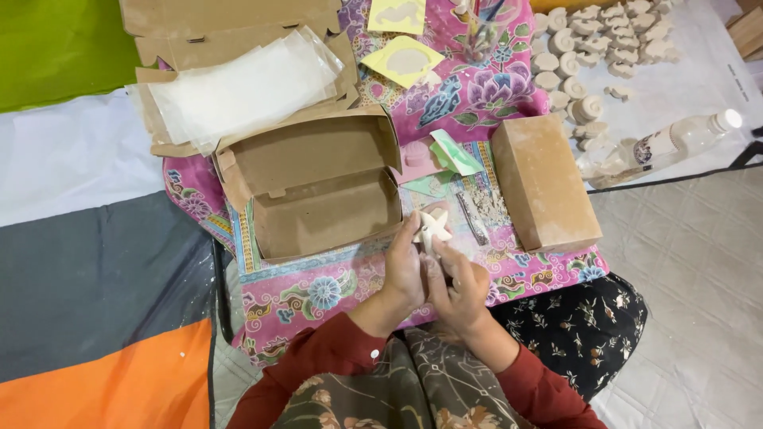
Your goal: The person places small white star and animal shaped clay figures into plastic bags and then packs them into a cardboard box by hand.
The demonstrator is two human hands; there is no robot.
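Your left hand (404,268) and right hand (461,287) both pinch the small white star-shaped clay piece (431,227); it looks light, stiff and easy to snap, so hold its thick middle, not the thin points.

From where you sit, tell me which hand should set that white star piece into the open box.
Probably the left hand: it already touches the white star piece and lies right beside the open cardboard box. The right hand sits farther away.
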